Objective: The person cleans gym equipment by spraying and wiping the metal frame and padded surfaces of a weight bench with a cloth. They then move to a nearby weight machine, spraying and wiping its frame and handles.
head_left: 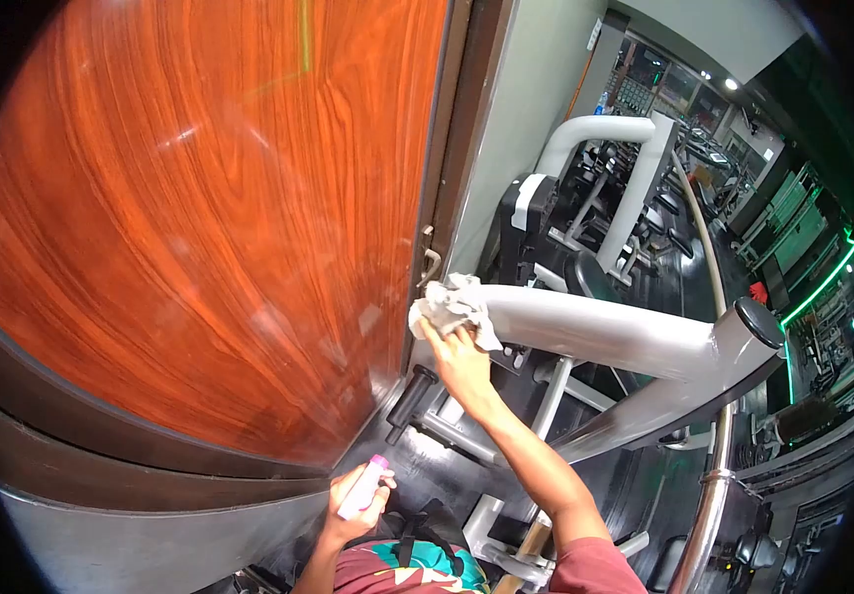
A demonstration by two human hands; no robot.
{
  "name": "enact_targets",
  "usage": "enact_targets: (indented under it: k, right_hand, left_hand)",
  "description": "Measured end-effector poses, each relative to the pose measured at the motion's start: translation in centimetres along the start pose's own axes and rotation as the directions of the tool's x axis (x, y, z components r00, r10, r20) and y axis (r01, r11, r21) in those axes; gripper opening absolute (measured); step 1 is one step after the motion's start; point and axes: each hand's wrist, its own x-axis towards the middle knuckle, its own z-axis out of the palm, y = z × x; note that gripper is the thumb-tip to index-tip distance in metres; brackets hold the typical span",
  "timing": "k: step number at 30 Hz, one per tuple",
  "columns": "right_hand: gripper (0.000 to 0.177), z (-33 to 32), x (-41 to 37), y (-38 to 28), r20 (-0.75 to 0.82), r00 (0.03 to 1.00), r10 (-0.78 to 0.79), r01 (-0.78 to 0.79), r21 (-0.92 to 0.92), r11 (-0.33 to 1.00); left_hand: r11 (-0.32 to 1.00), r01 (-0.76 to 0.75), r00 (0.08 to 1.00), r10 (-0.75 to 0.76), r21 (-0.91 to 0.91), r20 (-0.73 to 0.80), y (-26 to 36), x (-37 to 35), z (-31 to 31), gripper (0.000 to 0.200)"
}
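Observation:
My right hand [461, 364] presses a crumpled white cloth [454, 305] against the far left end of a thick silver-grey tube [595, 327] on a gym machine's frame. Its fingers are partly spread over the cloth, and the arm is stretched out. Lower down, close to my body, my left hand [348, 520] is wrapped round a small white bottle [361, 492] with a pink top. The bottle is tilted, with its top pointing up and to the right. What the label says, if there is one, is too small to read.
A glossy wood-grain door [209, 228] with a metal handle [431, 265] stands close on the left. A black padded roller [412, 401] sits low beside it. Behind the tube is another grey machine frame [635, 188]. A long metal rail [709, 495] runs along the right.

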Motion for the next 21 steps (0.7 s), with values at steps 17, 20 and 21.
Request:
enact_targets:
  k: [17, 20, 21]
  right_hand:
    - [0.044, 15.5, -9.5, -0.9, 0.495, 0.86, -0.123, -0.058, 0.333, 0.941]
    - [0.046, 17.0, -12.1, -1.1, 0.541, 0.841, 0.026, -0.348, 0.503, 0.791]
    - [0.046, 16.1, -12.1, -1.6, 0.54, 0.841, 0.027, -0.35, 0.506, 0.789]
  left_hand:
    - [0.999, 0.042, 0.998, -0.041, 0.024, -0.038, 0.1, -1.5, 0.4, 0.019]
    - [0.996, 0.087, 0.996, -0.086, 0.032, -0.037, -0.5, -1.6, 0.1, 0.017]
    - [0.993, 0.105, 0.994, -0.104, 0.048, -0.021, -0.9, -1.5, 0.0, 0.016]
